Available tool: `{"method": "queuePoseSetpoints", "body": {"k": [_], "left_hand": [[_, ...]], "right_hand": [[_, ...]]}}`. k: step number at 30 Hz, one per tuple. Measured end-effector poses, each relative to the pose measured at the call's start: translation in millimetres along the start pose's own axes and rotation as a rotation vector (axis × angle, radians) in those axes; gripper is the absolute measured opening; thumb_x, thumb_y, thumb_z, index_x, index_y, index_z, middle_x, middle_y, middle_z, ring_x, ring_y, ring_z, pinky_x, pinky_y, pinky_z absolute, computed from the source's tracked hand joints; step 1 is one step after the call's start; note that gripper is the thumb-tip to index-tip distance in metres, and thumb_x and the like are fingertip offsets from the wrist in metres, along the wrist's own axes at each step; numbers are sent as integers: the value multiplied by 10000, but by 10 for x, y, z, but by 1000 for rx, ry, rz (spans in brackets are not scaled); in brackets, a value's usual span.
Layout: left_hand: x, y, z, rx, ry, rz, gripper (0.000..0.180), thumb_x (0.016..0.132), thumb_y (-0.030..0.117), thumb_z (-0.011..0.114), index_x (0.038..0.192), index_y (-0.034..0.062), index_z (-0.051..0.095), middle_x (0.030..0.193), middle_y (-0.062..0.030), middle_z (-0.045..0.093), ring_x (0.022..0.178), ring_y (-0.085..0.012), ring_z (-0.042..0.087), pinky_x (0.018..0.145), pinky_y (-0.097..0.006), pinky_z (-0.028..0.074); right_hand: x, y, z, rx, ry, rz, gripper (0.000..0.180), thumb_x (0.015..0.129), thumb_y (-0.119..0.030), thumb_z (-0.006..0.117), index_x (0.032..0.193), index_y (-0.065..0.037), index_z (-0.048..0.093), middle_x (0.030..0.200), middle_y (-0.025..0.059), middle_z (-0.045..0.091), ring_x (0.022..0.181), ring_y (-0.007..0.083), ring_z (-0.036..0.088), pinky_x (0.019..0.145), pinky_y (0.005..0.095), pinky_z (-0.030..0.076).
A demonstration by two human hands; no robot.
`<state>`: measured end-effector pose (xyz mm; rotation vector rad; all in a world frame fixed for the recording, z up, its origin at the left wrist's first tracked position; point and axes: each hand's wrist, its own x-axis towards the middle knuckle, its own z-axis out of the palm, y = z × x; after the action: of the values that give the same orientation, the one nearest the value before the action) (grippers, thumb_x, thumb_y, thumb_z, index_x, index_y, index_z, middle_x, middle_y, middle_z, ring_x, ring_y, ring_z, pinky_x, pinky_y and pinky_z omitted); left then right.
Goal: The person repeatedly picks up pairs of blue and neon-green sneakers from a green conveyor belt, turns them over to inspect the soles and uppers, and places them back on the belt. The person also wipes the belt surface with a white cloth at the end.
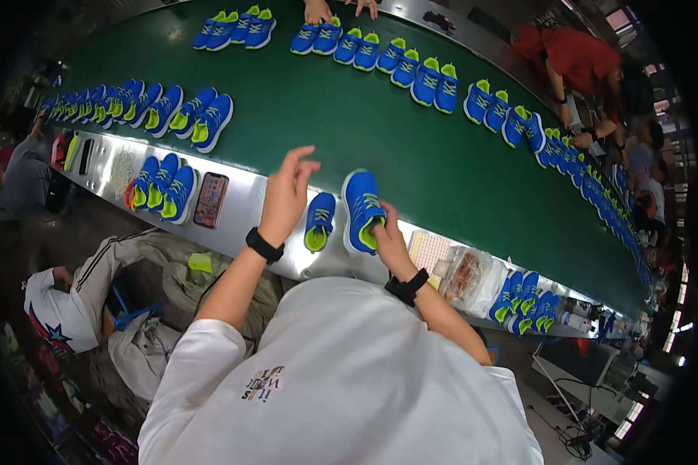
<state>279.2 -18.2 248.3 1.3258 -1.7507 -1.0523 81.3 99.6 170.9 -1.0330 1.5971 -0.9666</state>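
Observation:
My right hand [391,236] grips a blue sneaker [361,203] with lime-green lining by its heel opening, thumb and fingers around the collar. The sneaker is tilted, its white sole edge toward the left and its toe pointing away from me. Just left of it, a second blue sneaker [319,221] stands on the metal ledge [295,260]. My left hand [286,190] hovers above the ledge near that second shoe, touching neither sneaker. Its index finger is stretched out and the others are loosely bent, with nothing between them.
The green work surface [287,108] carries rows of matching sneakers at left, far side and right. On the ledge lie three sneakers [163,186], a phone [211,199], a clear plastic bag [467,277] and more shoes [520,301]. Co-workers' hands [318,11] reach in opposite; a red-shirted person [574,58] works far right.

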Motion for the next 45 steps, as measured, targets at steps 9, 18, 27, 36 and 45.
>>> {"method": "queuePoseSetpoints", "body": {"k": [9, 18, 27, 36, 45], "left_hand": [[-286, -1251, 288, 805, -788, 1036, 337, 809, 158, 529, 1141, 160, 584, 1256, -77, 474, 1160, -247, 455, 959, -389, 382], [541, -1183, 430, 738, -603, 992, 84, 752, 180, 568, 793, 113, 598, 1122, -95, 515, 1093, -270, 488, 938, -445, 388], [2557, -1368, 101, 667, 93, 207, 337, 612, 172, 760, 906, 35, 669, 1237, -190, 466, 1186, -356, 409, 952, -465, 354], [4554, -2161, -208, 844, 308, -183, 377, 679, 368, 733, 900, 64, 696, 980, -194, 633, 891, -364, 616, 786, -433, 506], [5296, -2510, -108, 513, 186, 72, 935, 605, 533, 805, 1319, 59, 432, 1312, -306, 375, 1249, -425, 376, 1005, -444, 373]], "right_hand": [[286, 913, 642, -439, -290, 204, 710, 838, -190, 506, 1404, 33, 140, 974, 331, 602, 905, 461, 599, 807, 483, 478], [547, 957, 78, -188, -129, 139, 444, 898, -178, 517, 1311, -27, 458, 1265, 167, 524, 1130, 251, 535, 945, 331, 421], [564, 1069, -109, -1026, -280, 1, 740, 812, -379, 615, 1437, -168, 282, 1497, 207, 177, 1370, 385, 196, 1090, 557, 170], [720, 989, -194, -1082, -375, -45, 699, 781, -496, 621, 1362, -164, 417, 1466, 200, 258, 1349, 381, 250, 1070, 561, 211], [859, 1000, -145, -1048, -419, -44, 628, 812, -562, 532, 1337, -227, 455, 1444, 159, 320, 1332, 352, 290, 1059, 555, 225]]}}
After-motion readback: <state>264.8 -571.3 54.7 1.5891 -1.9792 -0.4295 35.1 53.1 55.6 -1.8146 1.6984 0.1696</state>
